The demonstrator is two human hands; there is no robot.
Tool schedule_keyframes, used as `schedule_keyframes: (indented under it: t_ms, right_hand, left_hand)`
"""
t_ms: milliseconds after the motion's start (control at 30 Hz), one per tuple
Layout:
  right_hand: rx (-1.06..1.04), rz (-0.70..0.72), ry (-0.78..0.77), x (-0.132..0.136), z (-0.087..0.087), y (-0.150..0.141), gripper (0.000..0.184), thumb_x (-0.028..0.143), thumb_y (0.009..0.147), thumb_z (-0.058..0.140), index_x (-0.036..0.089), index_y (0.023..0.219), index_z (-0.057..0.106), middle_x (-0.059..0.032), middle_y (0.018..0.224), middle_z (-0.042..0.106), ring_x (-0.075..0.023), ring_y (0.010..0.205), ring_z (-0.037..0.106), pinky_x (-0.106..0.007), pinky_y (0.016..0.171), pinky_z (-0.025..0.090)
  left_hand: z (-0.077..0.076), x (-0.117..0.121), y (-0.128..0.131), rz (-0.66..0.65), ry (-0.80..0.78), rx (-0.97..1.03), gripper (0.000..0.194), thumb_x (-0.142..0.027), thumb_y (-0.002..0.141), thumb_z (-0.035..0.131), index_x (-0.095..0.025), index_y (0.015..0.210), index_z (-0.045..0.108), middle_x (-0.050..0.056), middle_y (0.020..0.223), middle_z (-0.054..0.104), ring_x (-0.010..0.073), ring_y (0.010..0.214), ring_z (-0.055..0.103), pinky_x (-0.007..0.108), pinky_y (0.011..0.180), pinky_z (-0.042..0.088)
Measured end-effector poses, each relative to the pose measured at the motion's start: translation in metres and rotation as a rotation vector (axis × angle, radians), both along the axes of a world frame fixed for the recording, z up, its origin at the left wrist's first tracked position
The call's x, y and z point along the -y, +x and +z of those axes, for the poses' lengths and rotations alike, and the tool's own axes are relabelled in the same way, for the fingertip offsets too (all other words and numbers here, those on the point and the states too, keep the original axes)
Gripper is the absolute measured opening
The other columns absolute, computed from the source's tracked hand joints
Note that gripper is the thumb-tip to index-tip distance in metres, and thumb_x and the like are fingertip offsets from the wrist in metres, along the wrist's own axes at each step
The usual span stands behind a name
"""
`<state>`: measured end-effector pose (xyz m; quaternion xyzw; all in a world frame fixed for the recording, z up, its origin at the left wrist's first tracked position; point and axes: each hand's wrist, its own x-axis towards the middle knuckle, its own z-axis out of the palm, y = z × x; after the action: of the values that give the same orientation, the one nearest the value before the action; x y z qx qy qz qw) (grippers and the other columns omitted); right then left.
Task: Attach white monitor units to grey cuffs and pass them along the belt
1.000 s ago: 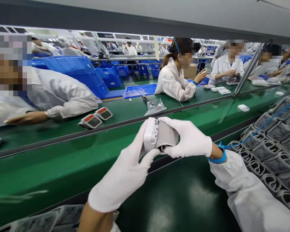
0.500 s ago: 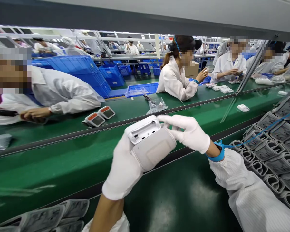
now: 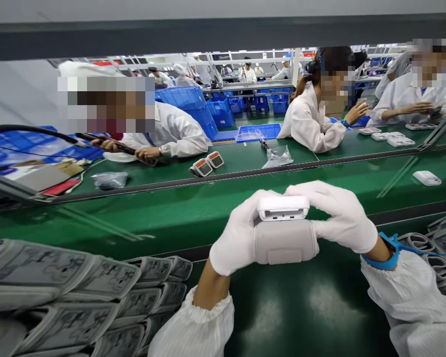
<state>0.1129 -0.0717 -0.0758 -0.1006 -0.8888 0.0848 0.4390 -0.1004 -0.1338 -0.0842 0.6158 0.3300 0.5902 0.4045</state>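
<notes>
Grip on the blood-pressure monitor [image 3: 282,233] is firm and two-handed, with the white-gloved left hand [image 3: 234,243] and right hand [image 3: 342,218] closed on it from opposite ends. Neither hand is spread away from it. The monitor is held up in the air in front of the person, above the green conveyor belt [image 3: 141,223], level and not resting on anything. Its white plastic housing [image 3: 282,208] sits along the top of the rolled grey cuff [image 3: 286,243]. The left fingers [image 3: 256,208] wrap the cuff's left end and reach the housing, while the right fingers [image 3: 319,196] curve over from the other side, pressing the housing's right end and the cuff. The fingertips of the two hands stop just apart above the housing. A blue wrist strap [image 3: 384,258] circles the right wrist. Stacked grey cuffs [image 3: 78,297] lie below left, and a white monitor housing [image 3: 426,177] lies on the belt at right.
</notes>
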Motion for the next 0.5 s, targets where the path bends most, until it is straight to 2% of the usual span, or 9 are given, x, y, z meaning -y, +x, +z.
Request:
schedule_keyframes:
  t_ms: [100,200,333,433,500]
  right_hand:
    - [0.053,-0.119,0.07,0.013,0.003,-0.001,0.036,0.04,0.102,0.067,0.015,0.128,0.073,-0.0111,0.109,0.078,-0.0239,0.098,0.076,-0.032,0.082,0.062]
    - [0.014,-0.214,0.087,0.025,0.003,-0.005,0.028,0.031,0.098,0.066,0.015,0.119,0.075,-0.0095,0.095,0.077,-0.0245,0.083,0.074,-0.035,0.069,0.059]
    - [-0.122,-0.296,0.07,0.028,-0.003,-0.016,0.017,0.021,0.091,0.066,0.015,0.103,0.076,-0.0048,0.077,0.069,-0.0194,0.069,0.066,-0.032,0.061,0.051]
    - [-0.19,-0.269,-0.008,0.022,-0.005,-0.021,0.01,0.014,0.087,0.061,0.017,0.089,0.071,-0.0006,0.072,0.059,-0.0144,0.066,0.057,-0.027,0.059,0.046]
    - [-0.209,-0.208,-0.095,0.019,-0.004,-0.021,0.01,0.011,0.084,0.062,0.018,0.088,0.069,0.0008,0.074,0.056,-0.0131,0.068,0.054,-0.025,0.062,0.047]
  left_hand:
    - [0.001,0.003,0.003,0.006,0.105,-0.004,0.022,-0.037,0.083,0.085,-0.019,0.091,0.075,0.0,0.083,0.074,0.0123,0.072,0.067,0.021,0.066,0.055]
    - [0.001,0.006,0.007,0.047,0.133,-0.012,0.031,-0.049,0.09,0.077,-0.018,0.095,0.076,0.004,0.089,0.076,0.0152,0.076,0.069,0.024,0.069,0.057]
    - [0.003,0.005,0.009,0.165,0.098,-0.052,0.04,-0.055,0.087,0.078,-0.016,0.082,0.071,0.003,0.077,0.07,0.0154,0.07,0.064,0.026,0.064,0.054]
    - [0.006,0.003,0.009,0.184,0.017,-0.073,0.036,-0.048,0.084,0.082,-0.016,0.074,0.066,0.001,0.072,0.067,0.0144,0.066,0.061,0.025,0.062,0.053]
    - [0.007,0.003,0.01,0.128,-0.032,-0.036,0.029,-0.044,0.085,0.081,-0.017,0.084,0.071,0.003,0.082,0.073,0.0174,0.075,0.067,0.027,0.069,0.057]
